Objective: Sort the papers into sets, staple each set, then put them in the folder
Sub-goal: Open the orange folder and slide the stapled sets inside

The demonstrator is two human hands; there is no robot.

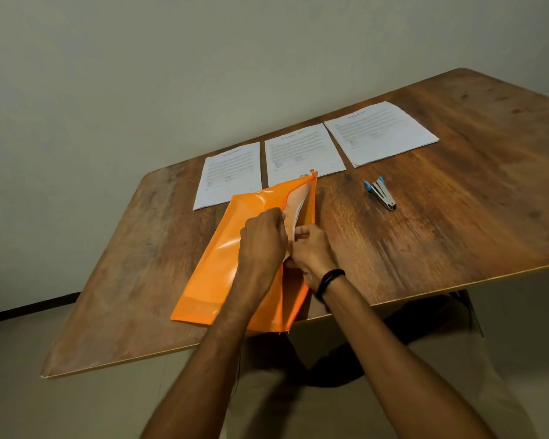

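Note:
An orange zip folder [216, 258] lies on the wooden table [425, 236], its long zipped edge open. My left hand [262, 239] grips the upper flap of the folder and lifts it. My right hand [311, 255] holds white papers [298, 213] that sit partly inside the opening. Three sets of printed papers lie in a row beyond the folder: a left set [229, 175], a middle set [301, 152] and a right set [381, 131]. A silver stapler with blue ends [380, 192] lies to the right of the folder.
The table's near edge [203, 343] runs under my forearms, and the folder's corner overhangs it slightly. A plain wall stands behind the table. Bare wood lies to the left of the folder and around the stapler.

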